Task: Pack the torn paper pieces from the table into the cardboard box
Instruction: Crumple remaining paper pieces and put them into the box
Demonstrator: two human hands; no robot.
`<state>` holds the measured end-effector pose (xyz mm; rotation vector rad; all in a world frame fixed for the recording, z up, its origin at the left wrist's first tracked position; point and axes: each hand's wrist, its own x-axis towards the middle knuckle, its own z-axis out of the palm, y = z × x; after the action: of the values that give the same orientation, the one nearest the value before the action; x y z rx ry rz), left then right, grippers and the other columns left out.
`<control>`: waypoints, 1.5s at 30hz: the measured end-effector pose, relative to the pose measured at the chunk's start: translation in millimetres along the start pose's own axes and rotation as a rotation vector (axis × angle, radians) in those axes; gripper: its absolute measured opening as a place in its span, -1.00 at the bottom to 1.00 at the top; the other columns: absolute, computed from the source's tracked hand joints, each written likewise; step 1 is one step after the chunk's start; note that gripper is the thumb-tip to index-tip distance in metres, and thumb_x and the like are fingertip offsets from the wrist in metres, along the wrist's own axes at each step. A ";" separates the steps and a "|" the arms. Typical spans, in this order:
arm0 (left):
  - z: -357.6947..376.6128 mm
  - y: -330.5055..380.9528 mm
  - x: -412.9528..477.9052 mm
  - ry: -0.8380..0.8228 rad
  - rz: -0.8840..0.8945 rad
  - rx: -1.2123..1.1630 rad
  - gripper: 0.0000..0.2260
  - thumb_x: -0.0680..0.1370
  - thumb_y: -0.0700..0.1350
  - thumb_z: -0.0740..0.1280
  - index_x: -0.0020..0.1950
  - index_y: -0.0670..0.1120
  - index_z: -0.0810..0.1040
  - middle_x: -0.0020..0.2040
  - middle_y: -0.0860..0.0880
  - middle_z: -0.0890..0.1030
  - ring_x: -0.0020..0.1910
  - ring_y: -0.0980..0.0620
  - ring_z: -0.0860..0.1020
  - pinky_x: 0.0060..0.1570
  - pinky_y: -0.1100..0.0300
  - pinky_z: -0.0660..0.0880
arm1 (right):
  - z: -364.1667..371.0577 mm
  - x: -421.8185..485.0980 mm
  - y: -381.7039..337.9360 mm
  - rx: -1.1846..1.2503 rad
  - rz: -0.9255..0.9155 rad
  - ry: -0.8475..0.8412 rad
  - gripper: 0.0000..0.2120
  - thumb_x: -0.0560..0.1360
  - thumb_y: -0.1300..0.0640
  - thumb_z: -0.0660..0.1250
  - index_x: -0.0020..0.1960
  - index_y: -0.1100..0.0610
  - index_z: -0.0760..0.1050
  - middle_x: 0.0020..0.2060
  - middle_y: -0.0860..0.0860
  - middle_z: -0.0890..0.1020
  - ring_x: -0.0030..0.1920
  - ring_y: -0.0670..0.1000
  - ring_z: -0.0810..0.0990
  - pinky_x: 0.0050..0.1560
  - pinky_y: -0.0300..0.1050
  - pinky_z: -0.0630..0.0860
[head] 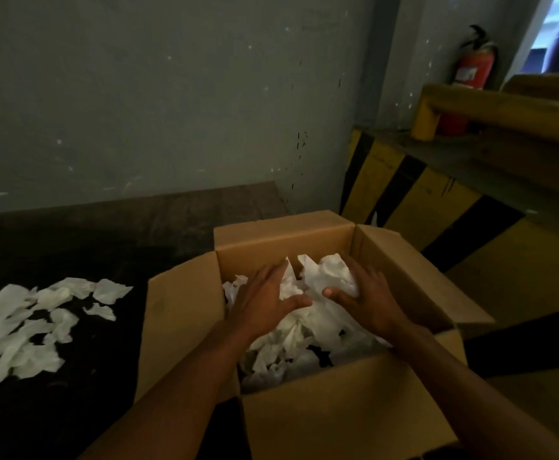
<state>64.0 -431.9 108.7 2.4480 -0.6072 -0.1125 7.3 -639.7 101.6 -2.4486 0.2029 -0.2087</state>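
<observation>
White paper wad | between left hand, right hand | in cardboard box

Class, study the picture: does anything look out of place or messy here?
Yes: torn paper scraps lie scattered on the dark table, left of the box, not yet packed. Nothing looks damaged.

A scuffed grey-green painted wall stands behind the dark wooden counter. To the right are a yellow-and-black striped ledge, a yellow rail, a red fire extinguisher and a bright daylit window.
</observation>
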 end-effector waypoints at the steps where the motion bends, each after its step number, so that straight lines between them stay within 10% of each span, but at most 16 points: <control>1: 2.1 -2.6 1.4 -0.009 -0.021 0.015 -0.19 0.42 0.39 0.26 0.54 0.09 0.04 0.53 0.02 0.18 0.48 0.00 0.19 0.42 -0.04 0.19 | -0.4 1.5 1.2 0.006 -0.001 -0.002 -0.18 0.40 -0.36 0.24 0.53 -0.15 -0.01 0.51 0.01 0.19 0.47 0.13 0.15 0.37 0.16 0.23; 10: -7.3 3.1 5.0 0.102 -0.105 -0.078 -0.31 0.50 0.37 0.10 0.54 0.09 0.07 0.56 0.03 0.10 0.51 -0.01 0.13 0.43 -0.02 0.14 | -6.8 13.2 -0.5 0.074 0.045 0.073 -0.15 0.36 -0.52 -0.08 0.53 -0.18 -0.20 0.56 -0.02 -0.05 0.54 0.11 -0.07 0.47 0.33 -0.06; 19: -48.1 -0.2 -3.5 0.437 -0.018 -0.128 -0.45 0.58 0.23 0.11 0.50 0.02 0.23 0.52 -0.01 0.23 0.48 0.03 0.19 0.37 0.16 0.14 | -27.0 28.0 -62.7 0.177 -0.045 0.223 -0.31 0.48 -0.43 -0.03 0.53 -0.18 -0.01 0.55 -0.01 0.09 0.53 0.10 0.05 0.45 0.30 0.08; 33: -149.6 -157.1 -183.1 0.771 -0.354 -0.048 -0.54 0.60 0.12 0.17 0.44 -0.06 0.35 0.43 -0.05 0.39 0.42 0.08 0.30 0.40 0.15 0.23 | 150.7 -19.2 -262.5 0.343 -0.416 -0.298 -0.39 0.51 -0.30 0.06 0.51 -0.11 0.12 0.51 -0.03 0.20 0.48 0.00 0.18 0.43 0.10 0.21; 45: -211.6 -314.5 -318.9 0.773 -0.426 -0.068 -0.52 0.60 0.16 0.14 0.47 -0.03 0.31 0.45 -0.01 0.35 0.42 0.10 0.29 0.39 0.10 0.30 | 320.3 -96.6 -397.7 0.268 -0.416 -0.368 -0.40 0.55 -0.29 0.07 0.52 -0.07 0.14 0.51 -0.06 0.20 0.49 -0.06 0.17 0.46 -0.05 0.18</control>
<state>-49.1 49.4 78.7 2.2656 0.2503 0.6043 14.3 -120.0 98.2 -2.1871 -0.4683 0.0388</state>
